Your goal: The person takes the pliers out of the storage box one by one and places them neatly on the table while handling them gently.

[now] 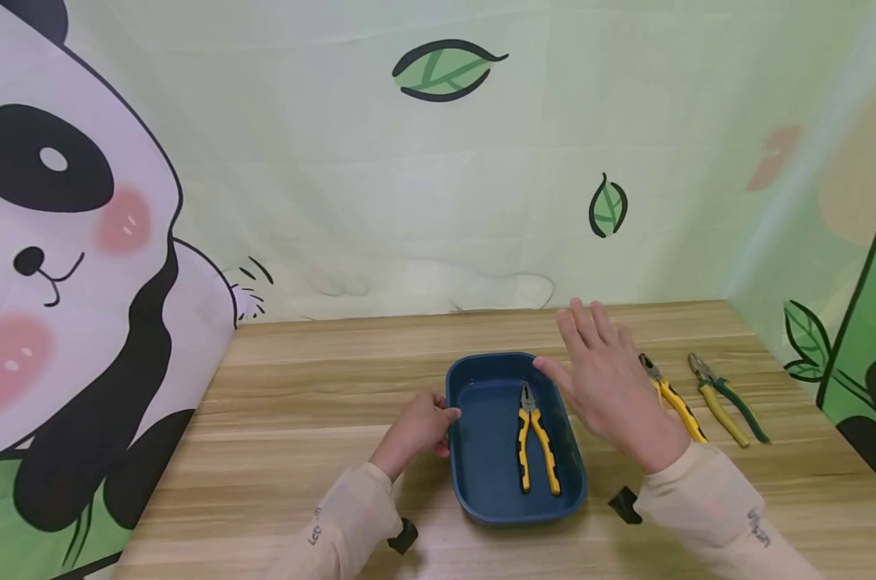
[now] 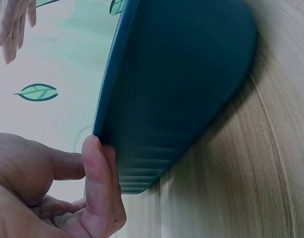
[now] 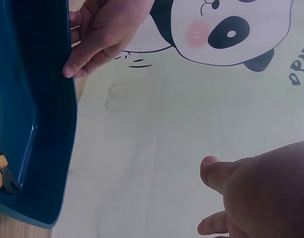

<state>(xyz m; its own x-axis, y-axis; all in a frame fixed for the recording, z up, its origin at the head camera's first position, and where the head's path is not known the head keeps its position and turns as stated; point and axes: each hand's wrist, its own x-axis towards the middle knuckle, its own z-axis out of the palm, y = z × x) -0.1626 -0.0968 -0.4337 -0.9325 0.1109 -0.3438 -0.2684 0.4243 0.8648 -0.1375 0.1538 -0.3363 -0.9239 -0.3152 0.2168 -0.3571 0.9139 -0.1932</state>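
Note:
A dark blue rectangular tray [image 1: 481,459] sits upright on the wooden table. My left hand [image 1: 417,427] pinches its left rim, thumb at the edge and fingers against the outer wall [image 2: 181,79]. Inside the tray, toward its right side, lie pliers [image 1: 523,455] with yellow and black handles, their metal jaws pointing away from me. My right hand [image 1: 612,391] is raised by the tray's right rim, fingers spread and nothing held. Behind it, a second pair of yellow and black pliers [image 1: 681,410] is partly hidden by the hand.
Farther right on the wooden table [image 1: 300,403] lie pliers with one yellow and one green handle [image 1: 724,416]. A printed cloth backdrop [image 1: 321,161] with a panda and leaves rises along the table's back edge. Black pieces [image 1: 626,505] are attached near both cuffs.

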